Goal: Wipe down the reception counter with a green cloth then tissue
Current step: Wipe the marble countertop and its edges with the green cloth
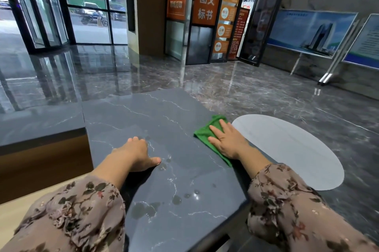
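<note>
- One green cloth (205, 130) is lying on the one bench (164, 112), at one o'clock.
- Two hands are resting there: a left hand (137, 153) at eleven o'clock and a right hand (227, 139) on the cloth.
- Two floral sleeves are showing: a left sleeve (71, 217) and a right sleeve (297, 206).
- Two display boards (311, 32) are standing at two o'clock.

Counter (164, 120) dark veined stone, glossy, wet spots at 6 o'clock. Green cloth (205, 131) soft, matt; floor (235, 87) polished marble

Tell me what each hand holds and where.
Nothing is gripped: right hand presses flat on the green cloth, over its middle; left hand rests on the counter.
</note>
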The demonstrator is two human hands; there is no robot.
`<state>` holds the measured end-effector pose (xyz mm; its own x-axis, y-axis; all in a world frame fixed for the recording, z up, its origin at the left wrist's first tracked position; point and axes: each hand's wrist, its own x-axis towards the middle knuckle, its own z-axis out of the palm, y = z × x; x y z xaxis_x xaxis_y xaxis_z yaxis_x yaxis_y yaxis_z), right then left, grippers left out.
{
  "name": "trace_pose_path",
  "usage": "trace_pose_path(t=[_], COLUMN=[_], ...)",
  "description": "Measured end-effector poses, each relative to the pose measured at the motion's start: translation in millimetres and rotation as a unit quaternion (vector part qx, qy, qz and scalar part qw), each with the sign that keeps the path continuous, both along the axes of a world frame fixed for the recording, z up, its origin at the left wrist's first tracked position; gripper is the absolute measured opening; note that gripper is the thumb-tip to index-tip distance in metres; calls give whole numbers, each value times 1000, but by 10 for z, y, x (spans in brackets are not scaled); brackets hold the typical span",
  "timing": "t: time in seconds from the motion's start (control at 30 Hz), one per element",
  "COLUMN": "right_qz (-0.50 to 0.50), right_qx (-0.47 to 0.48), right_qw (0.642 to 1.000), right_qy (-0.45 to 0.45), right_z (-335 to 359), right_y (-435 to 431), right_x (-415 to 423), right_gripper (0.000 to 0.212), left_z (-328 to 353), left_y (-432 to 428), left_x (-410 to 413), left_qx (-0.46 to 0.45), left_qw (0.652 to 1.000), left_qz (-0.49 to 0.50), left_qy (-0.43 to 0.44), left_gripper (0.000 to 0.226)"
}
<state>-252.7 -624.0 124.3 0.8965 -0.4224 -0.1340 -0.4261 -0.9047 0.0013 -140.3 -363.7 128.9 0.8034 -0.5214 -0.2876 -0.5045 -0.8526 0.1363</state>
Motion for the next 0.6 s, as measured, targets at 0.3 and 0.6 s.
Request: trace_pose_path(t=[0.3, 0.6], right_qz=[-121, 2], right_qx=[22, 17], right_qw=[992, 1000], right_qy=[3, -4], right_z=[-43, -80], right_y=[106, 1146], right_x=[-200, -385], right_gripper=[59, 58], left_z=[-38, 70], left_y=[9, 60], left_x=[26, -172], left_qx=[2, -22], left_qw=[1000, 998], left_qz=[-1, -9], left_qy=[-1, -64], left_gripper=[79, 71])
